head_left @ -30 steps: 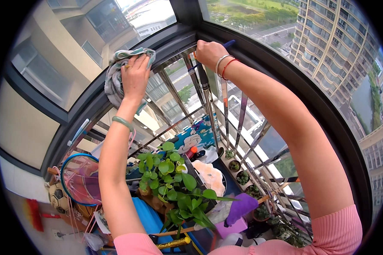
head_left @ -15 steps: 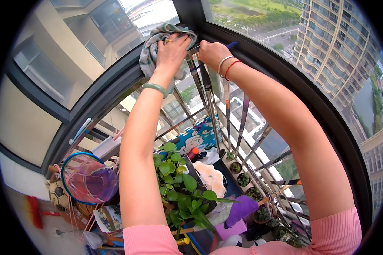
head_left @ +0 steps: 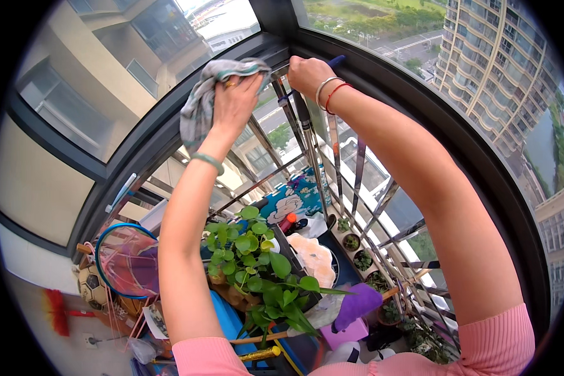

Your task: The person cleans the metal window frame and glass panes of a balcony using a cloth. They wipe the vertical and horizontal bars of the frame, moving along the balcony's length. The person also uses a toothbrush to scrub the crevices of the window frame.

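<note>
Curved balcony glazing fills the background, with a dark window frame point(head_left: 388, 69) running overhead and tower blocks beyond. I see both hands raised to the upper corner of that frame. My left hand point(head_left: 235, 103) is closed around a bunched grey cloth point(head_left: 200, 100), pressing it flat against the glass beside the frame (a grip that suits wiping, I judge). My right hand point(head_left: 304, 72) is clenched around a slim blue-tipped tool point(head_left: 335, 61), fingers wrapped tight; I cannot tell what kind of tool it is. It sits just beside the cloth, at the top of the metal rack rails point(head_left: 332, 156). Below the arms, a leafy potted plant point(head_left: 257, 263) stands near small pots point(head_left: 357, 244) lined along the sill.
</note>
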Demonstrator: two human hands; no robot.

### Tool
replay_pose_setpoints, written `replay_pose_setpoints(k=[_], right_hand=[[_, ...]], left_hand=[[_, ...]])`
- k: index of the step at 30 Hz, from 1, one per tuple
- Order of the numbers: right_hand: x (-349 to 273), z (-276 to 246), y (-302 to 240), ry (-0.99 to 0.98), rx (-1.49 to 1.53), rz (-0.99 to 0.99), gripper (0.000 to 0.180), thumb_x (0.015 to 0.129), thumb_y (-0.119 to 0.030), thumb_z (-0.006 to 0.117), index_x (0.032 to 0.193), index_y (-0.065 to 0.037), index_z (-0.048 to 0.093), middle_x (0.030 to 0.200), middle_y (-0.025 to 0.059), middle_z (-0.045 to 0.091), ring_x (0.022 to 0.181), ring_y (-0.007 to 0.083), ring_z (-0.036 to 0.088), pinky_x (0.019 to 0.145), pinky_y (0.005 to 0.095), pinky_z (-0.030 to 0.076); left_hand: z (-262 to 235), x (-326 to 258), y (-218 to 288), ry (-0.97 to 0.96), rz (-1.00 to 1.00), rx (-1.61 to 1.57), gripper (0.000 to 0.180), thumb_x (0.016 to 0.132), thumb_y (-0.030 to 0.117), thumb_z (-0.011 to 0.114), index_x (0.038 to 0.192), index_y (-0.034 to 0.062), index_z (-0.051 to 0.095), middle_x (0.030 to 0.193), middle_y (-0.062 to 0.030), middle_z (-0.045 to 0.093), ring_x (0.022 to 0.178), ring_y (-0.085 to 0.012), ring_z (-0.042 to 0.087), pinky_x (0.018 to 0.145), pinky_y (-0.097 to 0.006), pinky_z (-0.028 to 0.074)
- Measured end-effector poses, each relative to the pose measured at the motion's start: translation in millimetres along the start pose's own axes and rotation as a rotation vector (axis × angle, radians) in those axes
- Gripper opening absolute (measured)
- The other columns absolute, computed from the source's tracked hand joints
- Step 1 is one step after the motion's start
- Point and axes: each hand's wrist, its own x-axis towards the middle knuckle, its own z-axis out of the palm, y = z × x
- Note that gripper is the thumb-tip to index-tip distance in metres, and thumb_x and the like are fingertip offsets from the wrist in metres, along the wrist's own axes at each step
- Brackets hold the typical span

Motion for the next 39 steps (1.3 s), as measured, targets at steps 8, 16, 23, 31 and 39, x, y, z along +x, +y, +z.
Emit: replay_pose_setpoints(k=[8, 16, 23, 31, 39], right_hand=[[-2, -3, 4, -0.014, -0.064, -0.053, 0.016, 0.079, -0.009, 0.059, 0.091, -0.003, 0.069, 0.095, 0.0161, 0.063, 0.08, 0.0246, 0.068, 0.063, 0.031, 0.055], [3, 9, 7, 0.003, -0.098, -0.063, 0.013, 0.078, -0.005, 0.06, 0.087, 0.001, 0.067, 0.093, 0.0169, 0.06, 0.079, 0.0292, 0.068, 0.063, 0.0326, 0.057], [3, 5, 10, -0.022, -0.096, -0.063, 0.011, 0.078, -0.005, 0.06, 0.086, 0.0, 0.065, 0.093, 0.0157, 0.059, 0.08, 0.0285, 0.068, 0.064, 0.0333, 0.056], [-3, -13, 7, -0.016, -0.029, -0.142, 0.022, 0.075, -0.004, 0.059, 0.097, -0.001, 0.057, 0.099, 0.0126, 0.054, 0.08, 0.0279, 0.065, 0.067, 0.0364, 0.053], [34, -29, -37, 0.115, 0.396, -0.378, 0.02, 0.089, -0.022, 0.056, 0.097, -0.005, 0.052, 0.094, 0.0109, 0.055, 0.096, 0.0287, 0.056, 0.081, 0.0393, 0.048]], left_hand=[[38, 51, 30, -0.004, 0.036, 0.022, 0.017, 0.08, 0.014, 0.049, 0.094, 0.0132, 0.059, 0.093, -0.0035, 0.06, 0.098, -0.02, 0.054, 0.078, -0.041, 0.039], [-28, -59, -12, -0.157, -0.186, 0.164, 0.046, 0.075, 0.018, 0.066, 0.119, 0.0135, 0.055, 0.11, -0.002, 0.06, 0.107, -0.0239, 0.052, 0.083, -0.045, 0.039], [-72, -121, -43, -0.229, -0.314, 0.186, 0.048, 0.075, 0.016, 0.067, 0.121, 0.0119, 0.056, 0.116, -0.0027, 0.059, 0.107, -0.0263, 0.051, 0.084, -0.043, 0.04], [-93, -160, -65, -0.227, -0.36, 0.197, 0.047, 0.075, 0.013, 0.066, 0.12, 0.0092, 0.056, 0.118, -0.0039, 0.058, 0.11, -0.0289, 0.05, 0.089, -0.043, 0.04], [-83, -167, -69, -0.117, -0.353, 0.242, 0.04, 0.077, 0.012, 0.06, 0.117, 0.01, 0.058, 0.112, -0.0028, 0.059, 0.106, -0.026, 0.052, 0.088, -0.042, 0.04]])
